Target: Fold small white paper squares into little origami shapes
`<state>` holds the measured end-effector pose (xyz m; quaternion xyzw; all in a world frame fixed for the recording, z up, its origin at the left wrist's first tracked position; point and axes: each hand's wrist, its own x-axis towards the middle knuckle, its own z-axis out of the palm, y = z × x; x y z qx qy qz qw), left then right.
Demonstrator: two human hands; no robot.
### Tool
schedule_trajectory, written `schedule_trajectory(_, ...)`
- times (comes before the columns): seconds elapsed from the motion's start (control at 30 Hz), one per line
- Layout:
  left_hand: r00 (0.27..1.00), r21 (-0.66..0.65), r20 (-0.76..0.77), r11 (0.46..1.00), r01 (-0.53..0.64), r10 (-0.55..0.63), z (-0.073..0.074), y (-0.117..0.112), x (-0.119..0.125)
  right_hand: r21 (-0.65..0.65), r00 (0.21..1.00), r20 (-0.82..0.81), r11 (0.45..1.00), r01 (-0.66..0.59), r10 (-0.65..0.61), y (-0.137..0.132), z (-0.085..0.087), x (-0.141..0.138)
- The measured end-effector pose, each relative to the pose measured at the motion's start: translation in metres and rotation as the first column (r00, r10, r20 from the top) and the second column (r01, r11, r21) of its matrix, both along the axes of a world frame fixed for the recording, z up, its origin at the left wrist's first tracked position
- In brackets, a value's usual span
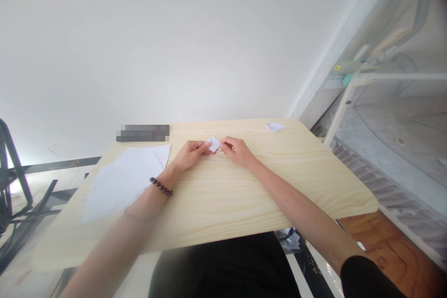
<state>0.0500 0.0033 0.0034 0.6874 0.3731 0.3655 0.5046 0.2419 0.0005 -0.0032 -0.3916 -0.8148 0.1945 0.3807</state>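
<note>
Between my hands, above the middle of the table, is a small folded piece of white paper (pixel 213 143), turned so that it looks diamond-shaped. My left hand (pixel 192 153) grips its left side, thumb on top and fingers behind. At its right corner, the fingertips of my right hand (pixel 235 150) are pinched together on the paper's edge. A dark bead bracelet circles my left wrist. Farther back on the right lies another folded white paper (pixel 274 127), apart from both hands.
Loose white sheets (pixel 122 179) lie on the left part of the wooden table (pixel 209 214), partly under my left forearm. A blurred-out dark item (pixel 143 133) is at the back left edge. A wall stands behind; a white metal frame (pixel 340 111) is on the right.
</note>
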Motion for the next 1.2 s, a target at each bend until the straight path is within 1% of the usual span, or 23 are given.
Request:
schedule_trajectory(0.2, 0.995, 0.065, -0.073, 0.996, -0.067, 0.072, 0.002, -0.003, 0.002, 0.021, 0.999, 0.031, 1.0, -0.018, 0.018, -0.002, 0.003, 0.0)
schedule_trajectory(0.37, 0.986, 0.09, 0.016, 0.982, -0.166, 0.166, 0.0, -0.005, 0.006, 0.036, 0.998, 0.051, 0.999, -0.024, 0.022, -0.002, 0.003, -0.001)
schedule_trajectory(0.47, 0.977, 0.109, 0.011, 0.971, -0.214, 0.214, 0.0, -0.005, 0.006, 0.055, 0.998, 0.065, 0.998, -0.018, 0.014, -0.003, 0.003, -0.001)
schedule_trajectory(0.57, 0.976, 0.156, -0.028, 0.965, -0.209, 0.216, 0.002, -0.007, 0.006, 0.087, 0.997, 0.073, 0.996, 0.002, -0.009, -0.004, 0.003, -0.002)
schedule_trajectory(0.73, 0.96, 0.302, -0.135, 0.933, -0.197, 0.246, 0.006, -0.012, 0.01, 0.118, 0.996, 0.067, 0.992, 0.045, -0.053, -0.006, 0.004, -0.003)
schedule_trajectory(0.9, 0.947, 0.418, -0.223, 0.9, -0.123, 0.233, 0.007, -0.015, 0.012, 0.144, 0.991, 0.095, 0.986, 0.082, -0.096, -0.009, 0.006, -0.004)
schedule_trajectory(1.03, 0.915, 0.501, -0.297, 0.86, -0.093, 0.272, 0.008, -0.016, 0.012, 0.178, 0.981, 0.118, 0.975, 0.13, -0.152, -0.012, 0.008, -0.006)
schedule_trajectory(1.1, 0.904, 0.527, -0.31, 0.844, -0.096, 0.296, 0.009, -0.017, 0.012, 0.193, 0.976, 0.128, 0.97, 0.148, -0.175, -0.013, 0.01, -0.007)
schedule_trajectory(1.2, 0.898, 0.52, -0.305, 0.846, -0.12, 0.316, 0.01, -0.018, 0.014, 0.202, 0.975, 0.131, 0.968, 0.153, -0.181, -0.014, 0.011, -0.009)
